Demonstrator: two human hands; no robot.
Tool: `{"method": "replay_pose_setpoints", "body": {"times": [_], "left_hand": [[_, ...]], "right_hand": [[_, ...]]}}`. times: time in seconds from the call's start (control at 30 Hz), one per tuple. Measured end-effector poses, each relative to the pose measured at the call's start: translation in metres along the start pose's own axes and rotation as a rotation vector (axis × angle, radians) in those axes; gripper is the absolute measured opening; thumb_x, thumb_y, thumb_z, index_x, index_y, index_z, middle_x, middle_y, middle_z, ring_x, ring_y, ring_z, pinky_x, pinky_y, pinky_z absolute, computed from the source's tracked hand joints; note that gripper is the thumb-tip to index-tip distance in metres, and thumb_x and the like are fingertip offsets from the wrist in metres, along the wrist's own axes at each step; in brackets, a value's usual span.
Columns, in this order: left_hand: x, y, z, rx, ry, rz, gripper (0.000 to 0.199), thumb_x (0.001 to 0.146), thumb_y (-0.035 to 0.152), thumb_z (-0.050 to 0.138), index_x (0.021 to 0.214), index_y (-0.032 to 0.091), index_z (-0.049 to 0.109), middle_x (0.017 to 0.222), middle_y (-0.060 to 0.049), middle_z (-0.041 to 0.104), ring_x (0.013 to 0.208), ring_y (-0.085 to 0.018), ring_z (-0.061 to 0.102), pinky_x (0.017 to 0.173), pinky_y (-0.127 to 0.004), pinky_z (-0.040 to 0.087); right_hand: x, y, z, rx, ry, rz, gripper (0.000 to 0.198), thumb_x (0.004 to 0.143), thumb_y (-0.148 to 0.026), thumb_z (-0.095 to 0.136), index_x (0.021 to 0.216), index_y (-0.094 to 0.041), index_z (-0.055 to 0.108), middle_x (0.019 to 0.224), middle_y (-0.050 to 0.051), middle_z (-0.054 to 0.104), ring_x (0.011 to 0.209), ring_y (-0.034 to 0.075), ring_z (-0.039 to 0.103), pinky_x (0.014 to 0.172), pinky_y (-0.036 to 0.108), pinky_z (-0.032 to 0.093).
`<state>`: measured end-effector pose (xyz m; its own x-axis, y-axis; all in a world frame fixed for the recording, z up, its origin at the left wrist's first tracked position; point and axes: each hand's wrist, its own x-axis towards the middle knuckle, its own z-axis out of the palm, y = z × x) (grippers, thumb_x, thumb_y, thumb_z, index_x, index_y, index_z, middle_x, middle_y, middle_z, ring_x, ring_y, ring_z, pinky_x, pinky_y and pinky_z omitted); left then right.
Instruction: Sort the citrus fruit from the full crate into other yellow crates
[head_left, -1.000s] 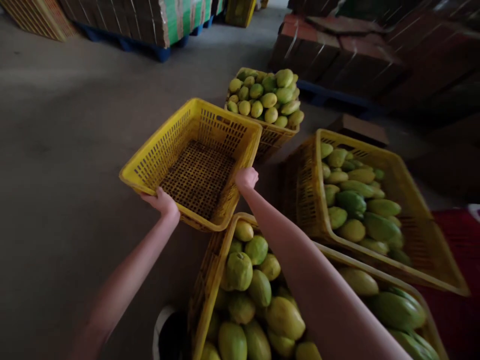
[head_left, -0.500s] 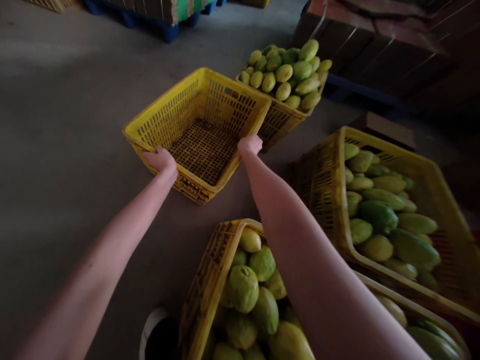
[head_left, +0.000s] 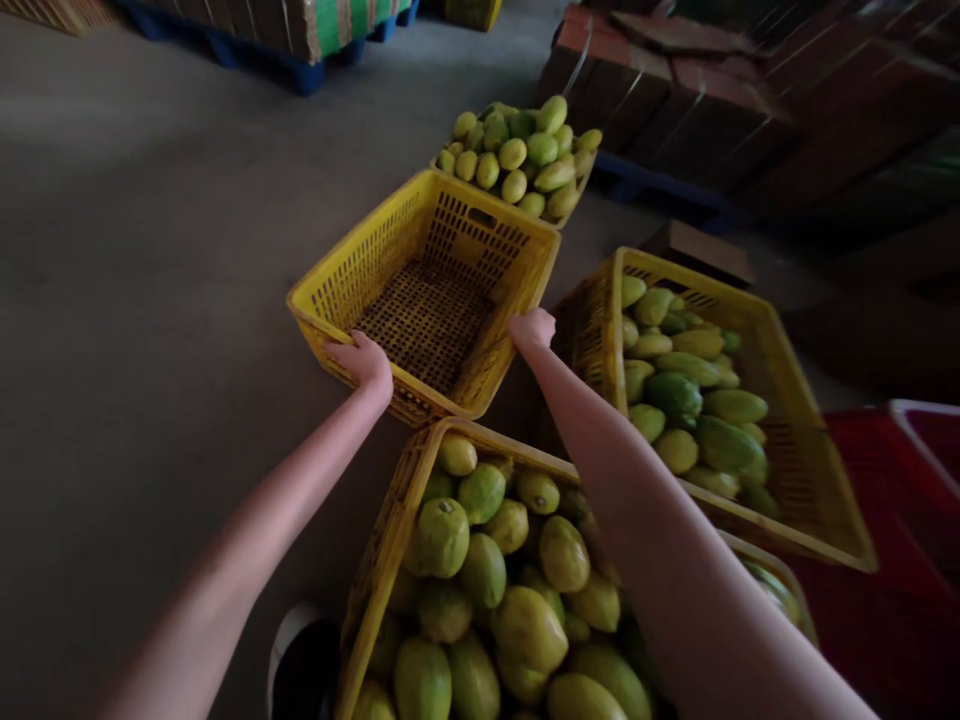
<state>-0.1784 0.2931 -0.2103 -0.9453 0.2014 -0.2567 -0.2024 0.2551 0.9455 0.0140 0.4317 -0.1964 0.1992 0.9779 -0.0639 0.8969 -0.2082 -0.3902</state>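
Observation:
An empty yellow plastic crate with slotted walls is between my two hands. My left hand is closed on its near left rim, fingers partly hidden by the wall. On the right rim, my right hand is closed, knuckles upward. Just below, close to my body, a yellow crate is filled with green-yellow papayas; the empty crate's near corner appears right at its far edge. Beyond the empty crate stands another crate heaped with papayas.
To the right, a tilted yellow crate holds more papayas, with a red crate beside it. A cardboard box lies behind. Stacked cartons on a blue pallet stand at the back right. My shoe is at the bottom.
The empty crate, with both hands on it, has come nearer to the papaya crate by my body. The view has shifted, showing more of that near crate and the red crate.

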Motion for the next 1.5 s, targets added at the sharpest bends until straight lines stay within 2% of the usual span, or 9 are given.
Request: {"method": "replay_pose_setpoints", "body": {"times": [0.1, 0.27, 0.37, 0.47, 0.9, 1.07, 1.23, 1.33, 1.5], "left_hand": [[-0.002, 0.0, 0.0, -0.022, -0.023, 0.017, 0.055, 0.094, 0.004, 0.047, 0.149, 0.004, 0.044, 0.156, -0.029, 0.05, 0.147, -0.028, 0.054, 0.122, -0.038, 0.043], [-0.01, 0.001, -0.006, -0.045, -0.103, 0.011, 0.071, 0.086, -0.006, 0.046, 0.155, 0.006, 0.035, 0.161, -0.027, 0.045, 0.147, -0.024, 0.053, 0.123, -0.034, 0.041], [-0.029, -0.003, -0.011, -0.049, -0.13, -0.028, 0.073, 0.085, -0.006, 0.047, 0.156, 0.003, 0.03, 0.162, -0.031, 0.043, 0.148, -0.026, 0.052, 0.123, -0.035, 0.041], [-0.043, -0.007, -0.016, -0.014, -0.151, -0.039, 0.076, 0.085, -0.006, 0.049, 0.158, 0.006, 0.03, 0.16, -0.03, 0.045, 0.147, -0.028, 0.052, 0.123, -0.038, 0.042], [-0.059, 0.003, -0.02, 0.045, -0.291, -0.038, 0.079, 0.089, -0.002, 0.051, 0.162, 0.009, 0.025, 0.161, -0.028, 0.044, 0.146, -0.024, 0.054, 0.12, -0.033, 0.045], [-0.058, 0.003, -0.015, 0.05, -0.216, -0.009, 0.083, 0.085, -0.004, 0.051, 0.163, 0.007, 0.026, 0.159, -0.03, 0.048, 0.143, -0.028, 0.057, 0.119, -0.038, 0.046], [-0.055, 0.003, -0.001, 0.131, -0.109, 0.001, 0.076, 0.093, 0.001, 0.04, 0.166, 0.013, 0.028, 0.16, -0.026, 0.048, 0.149, -0.034, 0.051, 0.121, -0.048, 0.045], [-0.054, -0.001, 0.007, 0.095, -0.069, 0.009, 0.079, 0.093, 0.001, 0.038, 0.169, 0.015, 0.022, 0.166, -0.023, 0.041, 0.153, -0.031, 0.045, 0.124, -0.046, 0.043], [-0.055, -0.014, 0.02, 0.036, -0.012, -0.001, 0.081, 0.089, -0.001, 0.04, 0.167, 0.01, 0.019, 0.169, -0.024, 0.035, 0.156, -0.027, 0.041, 0.127, -0.041, 0.039]], "right_hand": [[-0.003, 0.001, -0.005, 0.008, 0.002, 0.086, 0.039, 0.091, -0.007, 0.057, 0.124, 0.003, 0.075, 0.112, 0.029, 0.077, 0.111, 0.036, 0.077, 0.09, 0.04, 0.064], [-0.005, 0.0, -0.011, 0.032, -0.006, 0.115, 0.037, 0.093, -0.009, 0.057, 0.123, 0.002, 0.075, 0.115, 0.028, 0.077, 0.111, 0.034, 0.076, 0.09, 0.035, 0.063], [-0.005, 0.009, -0.018, 0.005, -0.015, 0.119, 0.037, 0.094, -0.01, 0.057, 0.123, 0.003, 0.075, 0.115, 0.029, 0.077, 0.112, 0.035, 0.076, 0.092, 0.035, 0.062], [-0.004, 0.016, -0.024, -0.027, -0.027, 0.108, 0.038, 0.095, -0.013, 0.058, 0.124, 0.004, 0.075, 0.118, 0.03, 0.076, 0.115, 0.037, 0.075, 0.095, 0.036, 0.061], [-0.012, 0.037, -0.039, -0.025, -0.035, 0.158, 0.035, 0.093, -0.011, 0.062, 0.121, 0.005, 0.076, 0.113, 0.031, 0.077, 0.112, 0.038, 0.077, 0.091, 0.037, 0.063], [-0.009, 0.029, -0.033, 0.032, 0.004, 0.165, 0.033, 0.09, -0.009, 0.065, 0.119, 0.003, 0.077, 0.109, 0.029, 0.078, 0.11, 0.036, 0.077, 0.088, 0.038, 0.064], [0.0, 0.02, -0.021, 0.083, 0.065, 0.173, 0.033, 0.092, -0.009, 0.064, 0.122, -0.002, 0.076, 0.106, 0.025, 0.078, 0.108, 0.034, 0.078, 0.088, 0.041, 0.065], [0.006, 0.02, -0.017, 0.094, 0.081, 0.179, 0.033, 0.092, -0.01, 0.063, 0.122, -0.004, 0.076, 0.105, 0.023, 0.078, 0.107, 0.034, 0.078, 0.087, 0.043, 0.065], [0.02, 0.025, -0.02, 0.109, 0.085, 0.207, 0.03, 0.091, -0.006, 0.061, 0.115, -0.001, 0.078, 0.109, 0.026, 0.077, 0.106, 0.035, 0.078, 0.088, 0.043, 0.065]]}}
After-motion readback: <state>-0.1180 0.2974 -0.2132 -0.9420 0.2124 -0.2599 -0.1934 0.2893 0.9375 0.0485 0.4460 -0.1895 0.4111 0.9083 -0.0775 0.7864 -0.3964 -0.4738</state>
